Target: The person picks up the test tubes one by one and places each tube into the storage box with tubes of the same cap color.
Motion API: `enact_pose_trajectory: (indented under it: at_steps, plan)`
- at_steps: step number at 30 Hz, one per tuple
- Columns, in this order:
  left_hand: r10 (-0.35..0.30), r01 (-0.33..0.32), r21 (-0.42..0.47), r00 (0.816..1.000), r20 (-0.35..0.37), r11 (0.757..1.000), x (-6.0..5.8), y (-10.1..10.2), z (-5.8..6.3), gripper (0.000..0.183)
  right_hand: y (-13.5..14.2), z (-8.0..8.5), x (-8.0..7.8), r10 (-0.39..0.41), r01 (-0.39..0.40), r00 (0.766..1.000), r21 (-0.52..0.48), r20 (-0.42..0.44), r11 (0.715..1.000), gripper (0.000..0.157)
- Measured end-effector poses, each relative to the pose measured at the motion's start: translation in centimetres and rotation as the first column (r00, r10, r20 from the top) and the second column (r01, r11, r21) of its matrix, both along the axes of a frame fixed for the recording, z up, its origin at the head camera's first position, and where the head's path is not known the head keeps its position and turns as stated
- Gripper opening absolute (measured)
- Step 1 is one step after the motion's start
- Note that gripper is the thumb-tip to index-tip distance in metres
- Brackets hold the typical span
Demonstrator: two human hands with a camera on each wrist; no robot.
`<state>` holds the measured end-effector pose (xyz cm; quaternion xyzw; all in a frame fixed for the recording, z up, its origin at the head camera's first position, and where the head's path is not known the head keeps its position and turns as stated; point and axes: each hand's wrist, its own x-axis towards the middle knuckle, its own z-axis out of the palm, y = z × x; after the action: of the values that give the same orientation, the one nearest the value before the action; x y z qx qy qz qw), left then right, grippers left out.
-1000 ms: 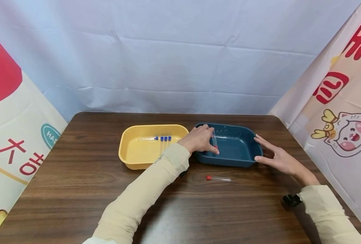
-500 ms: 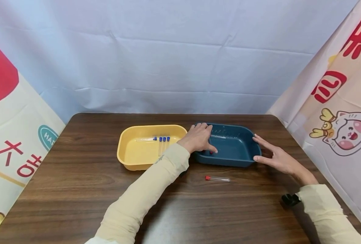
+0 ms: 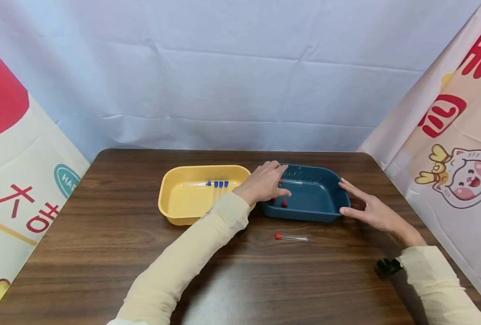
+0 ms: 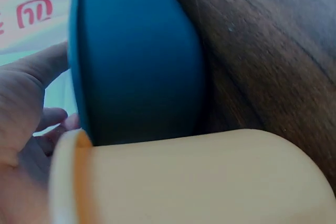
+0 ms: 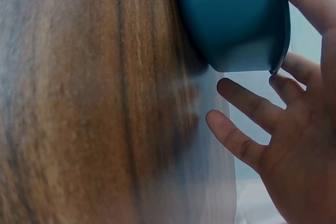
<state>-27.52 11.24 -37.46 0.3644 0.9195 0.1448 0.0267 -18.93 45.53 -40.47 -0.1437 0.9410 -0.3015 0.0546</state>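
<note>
My left hand [image 3: 264, 183] reaches over the left end of a dark blue basin [image 3: 313, 215], thumb and fingers spread apart inside its rim. A clear tube with a red cap [image 3: 292, 182] lies crosswise in the basin beside the fingers. Another red cap [image 3: 284, 203] shows below the thumb, and a third peeks out at the palm's edge; the hand hides their tubes. At the basin's right end my right hand [image 3: 372, 212] touches the rim and outer wall with extended fingers. In the right wrist view its lower fingers [image 5: 247, 106] spread free of the wall.
A yellow basin [image 3: 171, 218] stands close to the blue basin's left, holding several blue-capped tubes [image 3: 220, 192]. One red-capped tube [image 3: 292, 237] lies on the brown table [image 3: 297, 280] in front of the blue basin. White cloth [image 3: 224, 90] hangs behind the table.
Inside the blue basin, the red-capped tube by my left hand has gone from lengthwise to crosswise, and other red caps have come into view. My right hand stays at the rim.
</note>
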Motion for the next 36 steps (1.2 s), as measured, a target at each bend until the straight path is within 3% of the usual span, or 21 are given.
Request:
enact_pose_trajectory:
  at_steps: [10, 21, 36]
  plan:
    - [-0.074, 0.078, 0.074, 0.996, -0.056, 0.994, 1.5, -1.0, 0.9, 0.08, -0.1, 0.4, 0.0, -0.013, 0.013, 1.0, 0.02, -0.001, 1.0, 0.08]
    - [-0.104, 0.098, 0.197, 0.994, 0.023, 0.975, 3.7, -2.8, 1.3, 0.072, 0.0, 0.4, -0.2, -0.01, 0.01, 1.0, 0.018, 0.003, 1.0, 0.08]
    - [-0.19, 0.176, 0.26, 0.981, 0.03, 0.949, 7.5, -4.2, 0.8, 0.06, -0.1, 0.5, 0.2, -0.017, 0.017, 1.0, 0.009, 0.016, 1.0, 0.082]
